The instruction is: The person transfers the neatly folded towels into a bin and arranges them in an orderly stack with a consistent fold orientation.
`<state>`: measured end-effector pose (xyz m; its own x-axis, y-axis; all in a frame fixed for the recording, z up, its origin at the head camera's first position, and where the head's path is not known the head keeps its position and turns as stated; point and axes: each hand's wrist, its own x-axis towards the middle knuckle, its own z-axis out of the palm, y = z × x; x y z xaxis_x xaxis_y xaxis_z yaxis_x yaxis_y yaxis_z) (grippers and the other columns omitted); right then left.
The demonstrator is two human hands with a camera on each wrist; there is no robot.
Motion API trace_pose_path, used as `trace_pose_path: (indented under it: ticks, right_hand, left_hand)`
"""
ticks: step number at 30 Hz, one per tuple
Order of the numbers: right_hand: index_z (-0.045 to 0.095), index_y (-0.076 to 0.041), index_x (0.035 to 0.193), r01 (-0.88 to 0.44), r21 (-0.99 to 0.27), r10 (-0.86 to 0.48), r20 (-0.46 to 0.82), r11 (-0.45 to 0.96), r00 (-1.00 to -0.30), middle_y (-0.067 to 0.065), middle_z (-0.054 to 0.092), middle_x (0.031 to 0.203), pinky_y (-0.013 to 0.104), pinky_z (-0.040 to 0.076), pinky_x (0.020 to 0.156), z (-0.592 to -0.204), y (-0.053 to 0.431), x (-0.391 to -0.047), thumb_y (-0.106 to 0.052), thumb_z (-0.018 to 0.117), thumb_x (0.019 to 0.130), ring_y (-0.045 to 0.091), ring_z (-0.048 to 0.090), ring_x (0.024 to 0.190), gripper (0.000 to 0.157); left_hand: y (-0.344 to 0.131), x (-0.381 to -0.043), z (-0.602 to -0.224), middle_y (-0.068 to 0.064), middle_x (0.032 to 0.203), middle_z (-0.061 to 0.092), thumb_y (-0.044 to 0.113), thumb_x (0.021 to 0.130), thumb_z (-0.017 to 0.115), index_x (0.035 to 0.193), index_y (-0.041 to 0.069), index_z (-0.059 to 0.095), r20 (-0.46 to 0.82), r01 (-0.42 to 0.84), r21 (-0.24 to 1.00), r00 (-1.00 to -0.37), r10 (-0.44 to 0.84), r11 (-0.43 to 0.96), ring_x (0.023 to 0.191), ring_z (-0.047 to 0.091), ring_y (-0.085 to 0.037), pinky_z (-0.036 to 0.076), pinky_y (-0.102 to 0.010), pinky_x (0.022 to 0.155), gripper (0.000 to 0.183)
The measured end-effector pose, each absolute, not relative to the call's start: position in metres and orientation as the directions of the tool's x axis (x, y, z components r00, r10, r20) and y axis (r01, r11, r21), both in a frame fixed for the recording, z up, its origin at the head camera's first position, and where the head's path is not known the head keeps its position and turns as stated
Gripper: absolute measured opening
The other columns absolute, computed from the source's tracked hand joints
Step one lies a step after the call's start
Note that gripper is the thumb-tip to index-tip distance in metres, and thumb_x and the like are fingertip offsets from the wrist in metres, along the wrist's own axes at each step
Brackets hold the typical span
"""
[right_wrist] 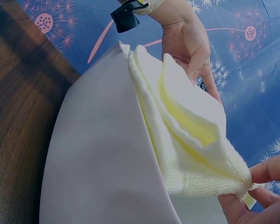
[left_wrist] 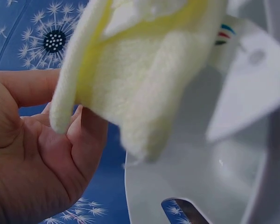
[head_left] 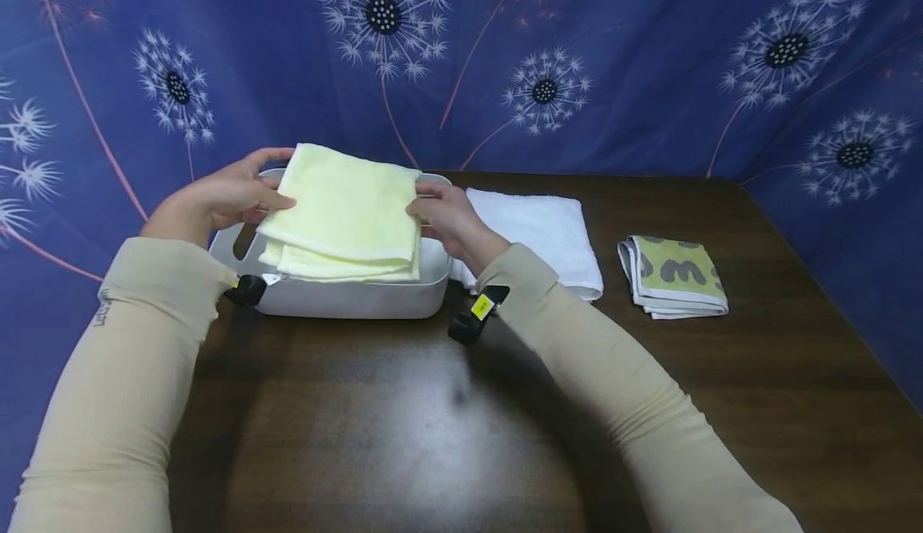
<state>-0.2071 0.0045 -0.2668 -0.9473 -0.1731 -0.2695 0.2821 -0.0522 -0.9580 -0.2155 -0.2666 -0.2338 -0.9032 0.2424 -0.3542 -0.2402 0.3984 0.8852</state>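
Observation:
Between both hands, over the white plastic bin (head_left: 353, 300), hangs a folded pale yellow towel (head_left: 353, 204). My left hand (head_left: 223, 192) pinches its left edge, thumb on top. At the opposite edge, my right hand (head_left: 457, 216) pinches the towel between thumb and fingers. In the right wrist view the towel's folded layers (right_wrist: 186, 126) show above the bin's wall (right_wrist: 93, 140). The left wrist view shows the towel's folds beside the left fingers (left_wrist: 91, 135), with the bin's handle hole (left_wrist: 182, 210) below. A white tag (left_wrist: 252, 79) is seen there too.
A white folded towel (head_left: 541, 228) lies on the brown table (head_left: 404, 421) just right of the bin. Farther right is a small folded yellow-and-grey patterned towel (head_left: 678, 276). A blue dandelion-print cloth (head_left: 634, 76) hangs behind the table.

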Motion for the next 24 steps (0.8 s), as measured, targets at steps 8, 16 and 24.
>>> trace_pose_path:
  ticks: [8, 16, 24]
  right_hand:
    - [0.049, -0.003, 0.130, 0.298, -0.954, -0.176, -0.289, -0.030, -0.941, 0.009, 0.054, 0.114, 0.029, 0.050, 0.068, -0.2697, 0.0020, -0.2115, 0.005, 0.054, 0.087, 0.016, 0.053, 0.076, 0.044]
    - [0.047, -0.002, 0.132, 0.309, -0.951, -0.193, -0.300, -0.022, -0.934, 0.011, 0.055, 0.112, 0.029, 0.049, 0.068, -0.2749, 0.0002, -0.2139, 0.006, 0.053, 0.086, 0.016, 0.052, 0.075, 0.047]
    - [0.045, -0.002, 0.135, 0.311, -0.950, -0.201, -0.304, -0.006, -0.931, 0.012, 0.052, 0.116, 0.032, 0.050, 0.073, -0.2748, -0.0012, -0.2155, 0.007, 0.052, 0.086, 0.017, 0.052, 0.079, 0.050]
  left_hand:
    - [-0.2664, -0.2199, -0.2365, -0.023, 0.150, 0.017, -0.001, 0.091, 0.055, 0.149, 0.022, -0.005, -0.374, -0.247, 0.867, -0.897, 0.237, 0.433, 0.075, 0.064, -0.013, 0.054, -0.032, 0.065, 0.086]
    - [-0.2657, -0.2241, -0.2420, -0.022, 0.150, 0.017, 0.001, 0.092, 0.056, 0.149, 0.023, -0.004, -0.404, -0.268, 0.844, -0.887, 0.223, 0.464, 0.077, 0.063, -0.013, 0.053, -0.032, 0.067, 0.086]
    - [-0.2639, -0.2264, -0.2420, -0.022, 0.150, 0.019, 0.001, 0.092, 0.056, 0.148, 0.022, -0.004, -0.421, -0.276, 0.829, -0.880, 0.219, 0.487, 0.079, 0.063, -0.015, 0.053, -0.033, 0.069, 0.085]
